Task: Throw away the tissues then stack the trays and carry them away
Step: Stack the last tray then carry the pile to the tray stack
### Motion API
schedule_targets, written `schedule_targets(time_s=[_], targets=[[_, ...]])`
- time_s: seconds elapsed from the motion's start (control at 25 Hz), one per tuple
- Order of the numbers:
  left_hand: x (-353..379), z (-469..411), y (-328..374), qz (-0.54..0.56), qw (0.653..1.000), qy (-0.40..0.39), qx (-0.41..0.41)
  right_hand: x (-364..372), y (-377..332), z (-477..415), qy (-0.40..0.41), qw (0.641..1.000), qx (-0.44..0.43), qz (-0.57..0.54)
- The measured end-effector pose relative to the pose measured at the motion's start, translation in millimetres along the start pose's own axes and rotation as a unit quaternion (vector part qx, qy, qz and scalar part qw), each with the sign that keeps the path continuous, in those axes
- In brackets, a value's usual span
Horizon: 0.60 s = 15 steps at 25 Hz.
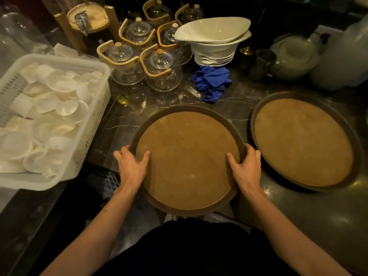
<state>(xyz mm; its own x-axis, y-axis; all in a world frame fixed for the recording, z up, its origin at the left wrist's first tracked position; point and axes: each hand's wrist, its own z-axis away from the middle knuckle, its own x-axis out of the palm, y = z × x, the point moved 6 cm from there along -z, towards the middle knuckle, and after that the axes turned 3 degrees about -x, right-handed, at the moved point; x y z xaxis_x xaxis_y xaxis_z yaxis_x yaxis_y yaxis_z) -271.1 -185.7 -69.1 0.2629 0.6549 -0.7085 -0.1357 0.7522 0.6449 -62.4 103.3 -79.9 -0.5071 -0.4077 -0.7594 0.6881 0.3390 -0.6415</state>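
The basket [89, 124] of white dishes ran off the left edge. The left hand [132, 168] gripped the near tray [187, 160] at its left rim, thumb on top, fingers hidden beneath. The tray's near edge overhung the counter [123, 116]. The right hand [247, 168] gripped its right rim likewise. The second tray [302, 142] lay just beside it, apart. Far-right objects were blurred.

A dark marble counter [229, 108] with pale veins fills the dim, warm-lit room, carrying a white plastic basket [93, 120] of small dishes, glass teapots [159, 70], stacked white bowls [215, 40] and a crumpled blue cloth [212, 80].
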Motion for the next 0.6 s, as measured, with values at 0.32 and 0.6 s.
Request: schedule_targets(time_s=[0.32, 0.6], targets=[[-6.9, 3.0, 39.5, 0.038, 0.993, -0.027, 0.106, -43.5, 4.6, 48.6, 0.111, 0.991, 0.042, -0.053], [51.0, 44.3, 94.8, 0.050, 0.971, -0.122, 0.200, -111.6, 59.8, 100.0, 0.220, 0.968, 0.107, -0.062]])
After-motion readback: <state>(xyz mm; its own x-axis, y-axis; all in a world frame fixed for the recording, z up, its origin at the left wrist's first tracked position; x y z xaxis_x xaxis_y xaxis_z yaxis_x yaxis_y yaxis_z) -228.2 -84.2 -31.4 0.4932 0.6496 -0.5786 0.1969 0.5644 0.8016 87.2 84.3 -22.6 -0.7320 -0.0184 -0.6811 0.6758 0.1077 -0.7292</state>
